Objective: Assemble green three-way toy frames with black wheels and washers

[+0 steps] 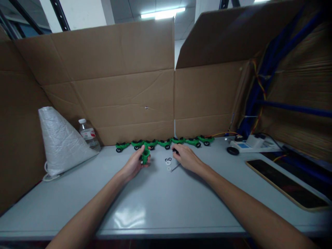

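My left hand (pixel 135 161) is closed around a green plastic toy part (pixel 145 155) with a round opening facing me. To its right, my right hand (pixel 186 158) pinches a small black piece (pixel 175 151), mostly covered by the fingers. On the table just left of that hand lie a small black ring (pixel 169 159), a white ring (pixel 169 168) and a few similar rings. A thin metal rod (pixel 175 168) lies below the right hand's fingers. Behind both hands stands a row of several green toy vehicles with black wheels, one green toy vehicle (pixel 193 142) among them.
Cardboard walls (pixel 124 100) enclose the grey table (pixel 145 204). At left are a silver padded bag (pixel 64 141) and a water bottle (pixel 88 134). A power strip (pixel 249 145), a black roll (pixel 232 150) and a dark flat phone-like slab (pixel 287 183) lie at right.
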`<action>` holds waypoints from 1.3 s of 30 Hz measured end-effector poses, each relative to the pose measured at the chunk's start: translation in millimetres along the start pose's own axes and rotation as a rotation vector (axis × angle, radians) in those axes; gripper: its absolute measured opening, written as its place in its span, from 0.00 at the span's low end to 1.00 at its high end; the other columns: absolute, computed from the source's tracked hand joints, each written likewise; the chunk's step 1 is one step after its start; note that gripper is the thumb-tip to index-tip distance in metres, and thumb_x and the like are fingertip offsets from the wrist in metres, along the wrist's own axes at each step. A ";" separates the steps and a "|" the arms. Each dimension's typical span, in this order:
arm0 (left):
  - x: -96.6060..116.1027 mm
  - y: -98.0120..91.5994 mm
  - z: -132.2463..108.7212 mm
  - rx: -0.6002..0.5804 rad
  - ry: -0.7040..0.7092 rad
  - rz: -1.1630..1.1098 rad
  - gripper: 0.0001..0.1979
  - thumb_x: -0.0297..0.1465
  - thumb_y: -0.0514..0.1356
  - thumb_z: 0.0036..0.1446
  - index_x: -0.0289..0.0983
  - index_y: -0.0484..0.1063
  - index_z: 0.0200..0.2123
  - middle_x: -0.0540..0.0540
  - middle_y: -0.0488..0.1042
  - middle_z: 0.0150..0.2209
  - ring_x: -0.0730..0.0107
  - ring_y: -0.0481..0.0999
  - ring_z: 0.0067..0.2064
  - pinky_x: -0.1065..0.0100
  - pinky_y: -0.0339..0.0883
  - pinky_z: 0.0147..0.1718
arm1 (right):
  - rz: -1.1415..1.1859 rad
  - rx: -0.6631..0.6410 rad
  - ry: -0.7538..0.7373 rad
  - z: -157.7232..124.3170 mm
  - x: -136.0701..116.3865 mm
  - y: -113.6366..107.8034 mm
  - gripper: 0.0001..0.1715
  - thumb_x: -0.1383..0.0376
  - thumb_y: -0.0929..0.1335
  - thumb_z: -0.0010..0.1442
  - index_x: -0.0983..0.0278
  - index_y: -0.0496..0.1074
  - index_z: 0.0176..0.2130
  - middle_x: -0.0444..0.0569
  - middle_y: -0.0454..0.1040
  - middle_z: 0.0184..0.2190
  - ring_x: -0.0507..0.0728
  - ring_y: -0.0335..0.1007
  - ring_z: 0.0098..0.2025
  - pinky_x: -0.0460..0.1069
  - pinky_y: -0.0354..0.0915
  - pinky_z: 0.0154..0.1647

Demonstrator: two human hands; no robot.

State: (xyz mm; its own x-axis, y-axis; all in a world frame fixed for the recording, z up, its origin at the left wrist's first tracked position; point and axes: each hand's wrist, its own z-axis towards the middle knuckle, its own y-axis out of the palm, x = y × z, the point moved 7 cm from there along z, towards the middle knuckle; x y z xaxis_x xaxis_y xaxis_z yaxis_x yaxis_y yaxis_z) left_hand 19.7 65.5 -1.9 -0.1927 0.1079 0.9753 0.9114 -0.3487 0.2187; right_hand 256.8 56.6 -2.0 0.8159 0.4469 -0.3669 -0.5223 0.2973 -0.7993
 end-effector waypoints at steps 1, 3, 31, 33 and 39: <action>0.0 0.4 0.2 -0.008 -0.002 -0.005 0.29 0.53 0.65 0.61 0.35 0.74 0.53 0.46 0.73 0.33 0.69 0.73 0.31 0.70 0.65 0.27 | -0.010 -0.008 -0.007 -0.2 -1.6 -0.4 0.11 0.71 0.65 0.68 0.64 0.74 0.47 0.52 0.78 0.41 0.59 0.72 0.44 0.50 0.61 0.46; 0.2 1.8 0.3 -0.028 -0.007 -0.012 0.29 0.53 0.64 0.62 0.35 0.74 0.53 0.47 0.73 0.32 0.69 0.73 0.30 0.70 0.64 0.26 | -0.029 -0.022 -0.014 -0.7 -4.1 -1.3 0.10 0.71 0.65 0.68 0.64 0.75 0.46 0.52 0.78 0.41 0.59 0.73 0.44 0.49 0.61 0.47; 7.2 14.5 -7.0 -0.070 -0.005 0.022 0.30 0.55 0.63 0.62 0.35 0.73 0.53 0.48 0.71 0.30 0.69 0.71 0.29 0.72 0.60 0.24 | -0.182 -0.085 -0.005 -3.3 -8.1 -0.2 0.12 0.71 0.66 0.69 0.63 0.78 0.48 0.54 0.80 0.40 0.60 0.75 0.44 0.49 0.61 0.45; 7.3 14.3 -7.2 -0.071 -0.002 0.024 0.31 0.55 0.64 0.61 0.35 0.73 0.53 0.48 0.71 0.30 0.69 0.71 0.29 0.72 0.60 0.24 | -0.191 -0.079 -0.009 -3.3 -8.6 -1.1 0.12 0.72 0.66 0.69 0.63 0.78 0.47 0.54 0.80 0.40 0.60 0.75 0.44 0.49 0.61 0.45; 5.5 13.4 -5.6 -0.085 -0.002 0.025 0.31 0.55 0.64 0.61 0.35 0.73 0.54 0.47 0.71 0.30 0.69 0.71 0.29 0.72 0.59 0.24 | -0.208 -0.084 -0.002 -2.9 -11.4 -3.2 0.09 0.72 0.67 0.69 0.62 0.78 0.43 0.53 0.79 0.38 0.60 0.75 0.43 0.49 0.61 0.43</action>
State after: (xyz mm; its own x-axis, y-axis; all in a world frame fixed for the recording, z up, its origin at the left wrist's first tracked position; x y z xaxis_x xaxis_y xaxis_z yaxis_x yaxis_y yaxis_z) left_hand 28.8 56.2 6.6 -0.1691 0.1003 0.9805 0.8816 -0.4294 0.1960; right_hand 249.9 48.1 3.4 0.9034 0.3848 -0.1890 -0.3200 0.3118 -0.8946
